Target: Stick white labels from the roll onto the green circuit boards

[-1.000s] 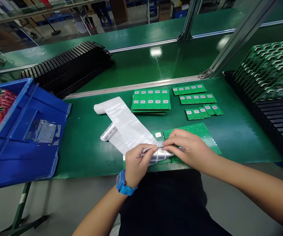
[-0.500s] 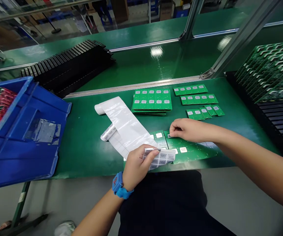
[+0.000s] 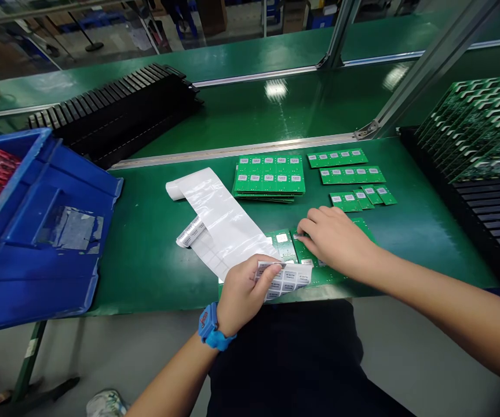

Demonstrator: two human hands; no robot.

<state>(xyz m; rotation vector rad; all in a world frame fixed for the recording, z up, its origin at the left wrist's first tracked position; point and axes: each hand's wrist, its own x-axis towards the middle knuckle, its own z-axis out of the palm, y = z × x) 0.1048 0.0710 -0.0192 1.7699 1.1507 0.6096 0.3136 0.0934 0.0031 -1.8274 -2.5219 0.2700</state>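
My left hand (image 3: 247, 289), with a blue watch on its wrist, pinches a sheet of printed labels (image 3: 291, 279) between thumb and fingers. The sheet's white backing strip (image 3: 223, 214) runs back across the bench to a roll. My right hand (image 3: 332, 234) is closed, its fingertips pinching a small label (image 3: 298, 236) at the upper left corner of a green circuit board panel (image 3: 362, 229). My hand and forearm cover much of that panel. Beside it, partly under the label sheet, lies another green board (image 3: 285, 246) bearing a white label.
Behind the strip sits a stack of labelled green panels (image 3: 269, 174). Smaller labelled board strips (image 3: 349, 175) lie to its right. A blue bin (image 3: 71, 231) stands at left, a black slotted rack (image 3: 119, 110) behind it, and a rack of upright boards (image 3: 484, 127) at right.
My right hand has turned and its wrist has come nearer to me, covering more of the panel, while its fingertips stay at the panel's corner. My left hand holds nearly still.
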